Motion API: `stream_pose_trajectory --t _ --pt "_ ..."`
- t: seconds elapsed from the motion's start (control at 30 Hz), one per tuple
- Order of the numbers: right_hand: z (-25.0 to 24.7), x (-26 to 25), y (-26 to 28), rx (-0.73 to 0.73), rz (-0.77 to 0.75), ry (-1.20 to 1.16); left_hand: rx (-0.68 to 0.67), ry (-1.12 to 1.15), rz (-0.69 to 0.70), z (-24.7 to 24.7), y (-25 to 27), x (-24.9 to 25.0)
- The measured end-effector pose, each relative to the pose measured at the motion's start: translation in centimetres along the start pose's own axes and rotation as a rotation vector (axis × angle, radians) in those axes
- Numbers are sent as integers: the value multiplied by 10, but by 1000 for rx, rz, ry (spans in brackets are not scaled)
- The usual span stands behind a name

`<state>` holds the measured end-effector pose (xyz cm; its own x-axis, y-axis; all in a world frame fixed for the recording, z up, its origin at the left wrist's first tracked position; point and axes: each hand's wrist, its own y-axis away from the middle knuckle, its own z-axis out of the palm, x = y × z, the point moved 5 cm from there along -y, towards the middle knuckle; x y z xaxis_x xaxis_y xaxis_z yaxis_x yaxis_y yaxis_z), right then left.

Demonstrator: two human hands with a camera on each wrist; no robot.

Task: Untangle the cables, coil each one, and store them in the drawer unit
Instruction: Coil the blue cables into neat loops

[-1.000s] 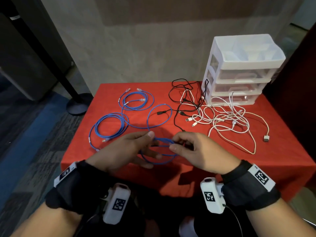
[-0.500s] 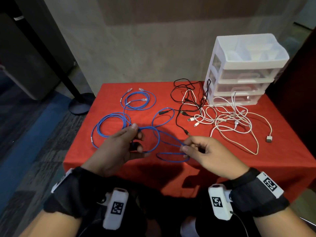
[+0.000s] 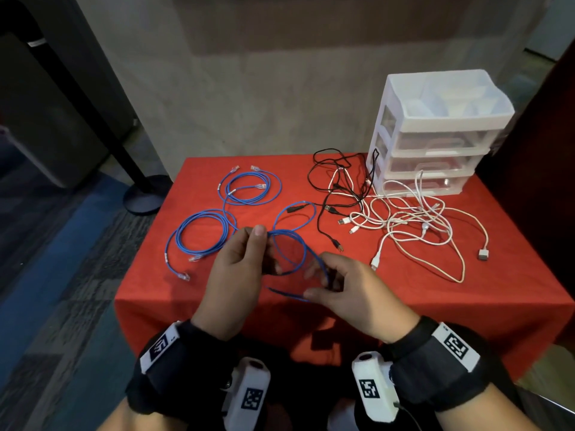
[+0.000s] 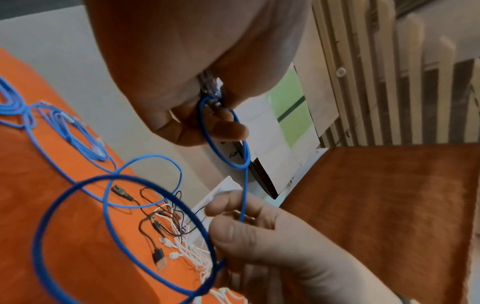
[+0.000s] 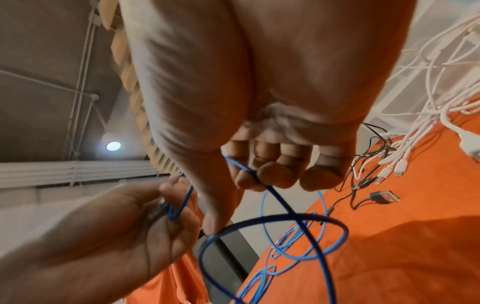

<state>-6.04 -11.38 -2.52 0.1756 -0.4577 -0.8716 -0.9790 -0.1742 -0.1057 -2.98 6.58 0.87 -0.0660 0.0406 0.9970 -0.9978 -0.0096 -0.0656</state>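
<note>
I hold a blue network cable [image 3: 297, 244] above the front of the red table [image 3: 466, 306]. My left hand [image 3: 253, 234] pinches its gathered loops, with the clear plug [image 4: 209, 86] tucked in the fingers. My right hand [image 3: 323, 286] curls round the loose run just to the right, where the cable [image 5: 283, 203] passes between thumb and fingers. A wide loop [image 4: 124, 236] hangs between both hands. The rest of the cable trails back across the cloth. The white drawer unit [image 3: 435, 135] stands at the back right, its three drawers closed.
Two coiled blue cables [image 3: 249, 188] [image 3: 202, 237] lie on the left half of the table. A black cable tangle [image 3: 339, 181] and a white cable tangle [image 3: 413, 219] spread in front of the drawer unit. A black stand base [image 3: 143, 197] sits on the floor at left.
Half a second ago my hands were apart with the cable stretched between them. My right hand has come back toward the left, and the slack now forms a loop.
</note>
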Motion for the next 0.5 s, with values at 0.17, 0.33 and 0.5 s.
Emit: stream_pose_trajectory --t 0.17,0.33,0.5 --pt "7 7 -1 20 20 -57 -165 -87 82 8 3 0" --pt "-4 7 -1 214 1 -269 -191 -160 -16 4 7 -13" --pt "-5 4 1 215 -11 -375 -132 -102 -80 -1 7 -21"
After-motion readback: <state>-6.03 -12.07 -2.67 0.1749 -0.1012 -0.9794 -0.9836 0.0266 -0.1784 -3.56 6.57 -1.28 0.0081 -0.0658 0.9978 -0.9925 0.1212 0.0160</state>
